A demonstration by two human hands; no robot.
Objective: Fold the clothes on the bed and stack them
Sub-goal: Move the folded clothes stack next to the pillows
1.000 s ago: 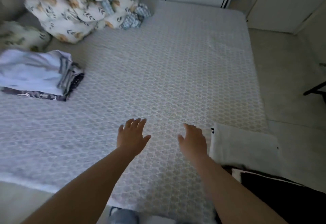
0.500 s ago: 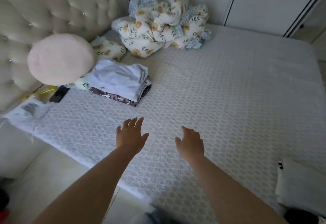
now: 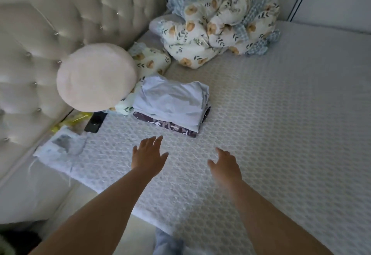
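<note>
Both hands were spread and empty, left hand (image 3: 149, 154) and right hand (image 3: 225, 164) hovering low-centre over the bed (image 3: 281, 124). The folded stack (image 3: 172, 104) sat just above them, centre-left; a careless reach could topple it.

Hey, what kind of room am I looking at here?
Most likely a bedroom. A bed with a textured white cover fills the view, a tufted headboard stands at its left end, and a floral duvet lies bunched in the far corner. A stack of folded clothes sits on the bed.
</note>
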